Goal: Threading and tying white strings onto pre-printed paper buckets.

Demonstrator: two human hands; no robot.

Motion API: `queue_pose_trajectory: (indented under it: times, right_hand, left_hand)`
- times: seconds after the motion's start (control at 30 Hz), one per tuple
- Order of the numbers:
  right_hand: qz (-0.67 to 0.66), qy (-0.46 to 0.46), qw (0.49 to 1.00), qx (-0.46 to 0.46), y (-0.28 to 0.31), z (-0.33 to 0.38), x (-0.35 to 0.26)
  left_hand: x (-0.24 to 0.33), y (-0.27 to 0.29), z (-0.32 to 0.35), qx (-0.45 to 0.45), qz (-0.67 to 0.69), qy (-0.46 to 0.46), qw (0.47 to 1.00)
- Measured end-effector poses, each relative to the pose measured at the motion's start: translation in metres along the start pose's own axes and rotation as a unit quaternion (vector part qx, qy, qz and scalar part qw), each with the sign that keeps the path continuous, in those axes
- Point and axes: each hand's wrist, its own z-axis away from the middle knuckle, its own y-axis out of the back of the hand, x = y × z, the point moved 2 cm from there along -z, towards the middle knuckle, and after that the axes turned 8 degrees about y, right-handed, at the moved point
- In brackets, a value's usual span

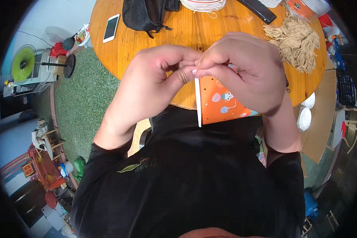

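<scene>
An orange sheet-like piece, apparently stiff paper, printed with cartoon figures and stars (222, 107), hangs upright over my lap by the table's near edge. A white strip (198, 102) runs down its left side. My right hand (246, 67) covers its upper part, thumb and forefinger pinched at the top of the white strip. My left hand (156, 77) meets it there, its thumb and forefinger also closed. The fingertips of both hands touch, so whatever small part lies between them is hidden.
On the round wooden table (107, 59) lie a white phone (111, 28), a black mesh bag (141, 16) and a bundle of beige cord (299, 41). Along the far edge are a white stack with red rims (204, 4), a long black object (258, 10) and an orange-printed stack (305, 8).
</scene>
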Motion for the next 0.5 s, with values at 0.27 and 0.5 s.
queue_pose_trajectory:
  times: [0.27, 0.5]
  right_hand:
    - [0.073, 0.070, 0.995, 0.000, -0.003, -0.002, 0.004]
    - [0.263, 0.051, 0.961, 0.072, 0.010, 0.003, -0.015]
  left_hand:
    - [-0.012, -0.001, -0.004, -0.013, 0.030, 0.025, 0.999]
    - [-0.024, -0.008, -0.003, -0.025, 0.091, 0.052, 0.994]
